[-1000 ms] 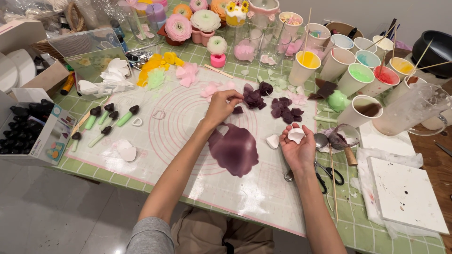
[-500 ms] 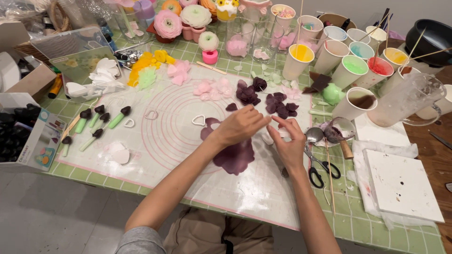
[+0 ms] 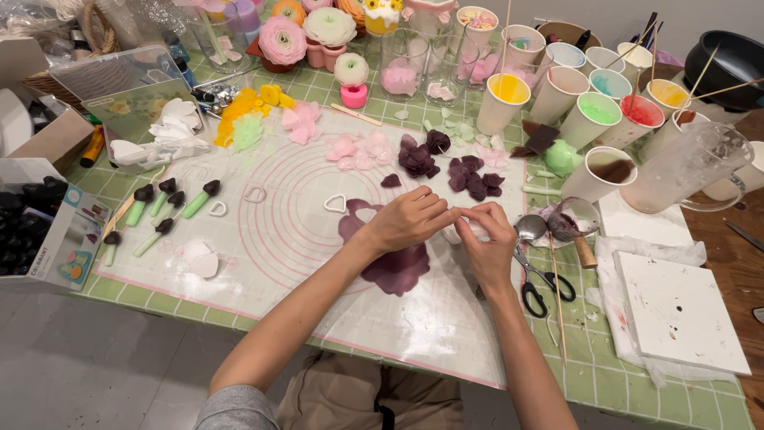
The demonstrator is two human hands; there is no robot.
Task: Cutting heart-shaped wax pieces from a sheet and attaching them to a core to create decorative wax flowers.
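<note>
Both hands meet over the middle of a translucent silicone work mat [image 3: 263, 263] printed with pink concentric rings, spread on a green-checked bench [image 3: 637, 398]. The left hand [image 3: 406, 223] and the right hand [image 3: 481, 239] pinch a small pale, soft piece [image 3: 464, 232] between their fingertips; the fingers of both are drawn in narrow around it, and most of it is hidden by them. Just below the fingers lies a flat dark-purple sheet of rolled wax or clay [image 3: 390, 267], with a white heart-shaped cutter [image 3: 335, 204] to their left. Just beyond the fingers sit clusters of dark-purple petals [image 3: 446, 163], and farther beyond stand paper cups of coloured liquid [image 3: 589, 107]. To the right of the fingers lie a metal spoon [image 3: 532, 228] and black-handled scissors [image 3: 545, 283]. The work appears to be at the shaping stage, one petal being formed by hand; the next move would seem to call for a light, even pinch so the thin piece neither tears nor creases.
</note>
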